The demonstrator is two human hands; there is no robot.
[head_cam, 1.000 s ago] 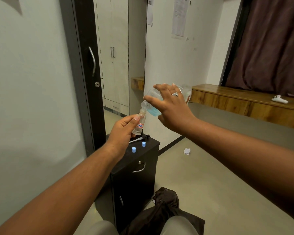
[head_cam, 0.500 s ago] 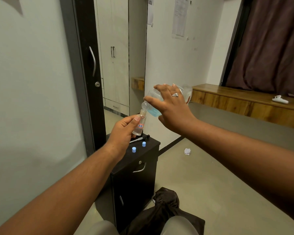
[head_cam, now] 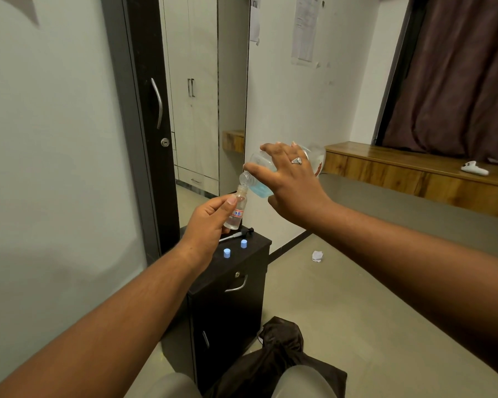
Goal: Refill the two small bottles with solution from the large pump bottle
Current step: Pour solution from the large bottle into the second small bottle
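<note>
Both hands grasping: left (head_cam: 210, 222) pinches small bottle (head_cam: 236, 209); right (head_cam: 291, 185) grips tilted large bottle (head_cam: 256, 183).

The room is evenly but rather dimly lit, with a greenish-grey cast and no lamp in view. A soft shadow lies across the lower part of the frosted glass panel (head_cam: 49, 168), and a faint sheen shows on the curved door handle (head_cam: 157, 103). Wide-angle distortion bows the door frame (head_cam: 118, 110) and stretches both forearms toward the lower corners, where focus is slightly soft.
</note>
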